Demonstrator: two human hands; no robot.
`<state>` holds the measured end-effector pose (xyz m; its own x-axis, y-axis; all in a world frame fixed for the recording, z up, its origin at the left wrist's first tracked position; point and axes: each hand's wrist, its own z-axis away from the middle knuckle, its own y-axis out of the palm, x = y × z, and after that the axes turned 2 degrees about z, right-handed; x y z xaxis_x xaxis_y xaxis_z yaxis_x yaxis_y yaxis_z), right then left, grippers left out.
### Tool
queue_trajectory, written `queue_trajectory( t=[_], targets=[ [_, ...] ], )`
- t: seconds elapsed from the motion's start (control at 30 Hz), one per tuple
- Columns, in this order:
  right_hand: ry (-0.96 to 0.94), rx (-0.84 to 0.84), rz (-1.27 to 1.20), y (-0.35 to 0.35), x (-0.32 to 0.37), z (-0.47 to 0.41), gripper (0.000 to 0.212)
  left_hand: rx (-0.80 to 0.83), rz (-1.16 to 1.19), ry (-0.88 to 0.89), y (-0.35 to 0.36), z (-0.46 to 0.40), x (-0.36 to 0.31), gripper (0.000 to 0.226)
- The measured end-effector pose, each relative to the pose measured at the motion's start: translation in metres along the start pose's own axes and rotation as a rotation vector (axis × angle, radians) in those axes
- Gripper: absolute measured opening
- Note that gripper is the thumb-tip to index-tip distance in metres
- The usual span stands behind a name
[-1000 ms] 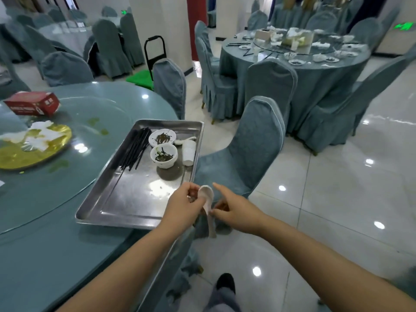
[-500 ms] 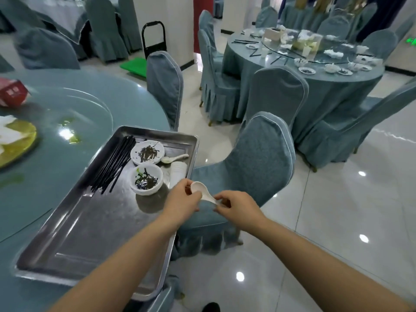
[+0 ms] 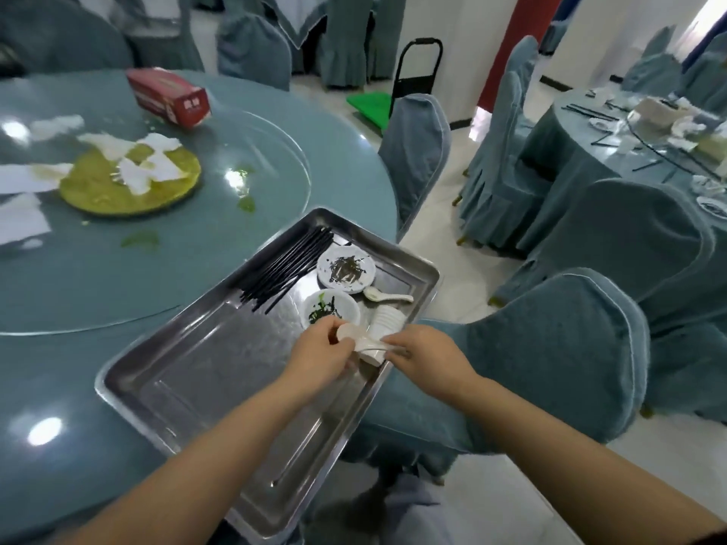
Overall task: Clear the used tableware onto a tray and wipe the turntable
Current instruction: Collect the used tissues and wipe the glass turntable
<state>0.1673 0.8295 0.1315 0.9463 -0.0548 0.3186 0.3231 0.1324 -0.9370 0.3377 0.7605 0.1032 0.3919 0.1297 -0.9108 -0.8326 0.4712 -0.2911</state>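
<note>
Two bare forearms, no sleeves; grey-blue trouser leg (image 3: 409, 501) and dark shoe (image 3: 377, 495) below the tray (image 3: 189, 387).

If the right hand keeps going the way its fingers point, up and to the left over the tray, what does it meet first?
Probably the lying stack of white cups just past the right hand, which pinches the white spoon with the left hand. Next comes the small bowl. Depth is unclear.

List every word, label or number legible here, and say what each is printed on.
No text reads clearly.
Red box on the table: white characters on its end face, too blurred to read.
Tray, bowls and spoons: no markings visible.
</note>
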Motion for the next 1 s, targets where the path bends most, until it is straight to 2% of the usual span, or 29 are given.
queue_trajectory(
  t=[0.17, 0.33, 0.5, 0.7, 1.0],
  targets=[
    [-0.165, 0.024, 0.030, -0.005, -0.027, -0.056, 0.025, -0.032, -0.107, -0.021, -0.005, -0.028, 0.001, 0.019],
    [-0.260, 0.056, -0.008, -0.011, -0.066, -0.105, 0.022, -0.133, -0.247, 0.050, 0.004, -0.062, -0.009, 0.029],
    [-0.244, 0.118, 0.039, -0.015, -0.119, -0.149, 0.020, -0.143, -0.476, 0.058, 0.024, -0.102, -0.022, 0.052],
    [-0.160, 0.218, 0.129, 0.006, -0.173, -0.195, 0.018, -0.183, -0.584, -0.011, 0.045, -0.136, -0.013, 0.053],
    [-0.193, 0.291, 0.108, 0.046, -0.184, -0.222, 0.022, -0.242, -0.612, -0.123, 0.054, -0.135, -0.001, 0.051]
  ],
)
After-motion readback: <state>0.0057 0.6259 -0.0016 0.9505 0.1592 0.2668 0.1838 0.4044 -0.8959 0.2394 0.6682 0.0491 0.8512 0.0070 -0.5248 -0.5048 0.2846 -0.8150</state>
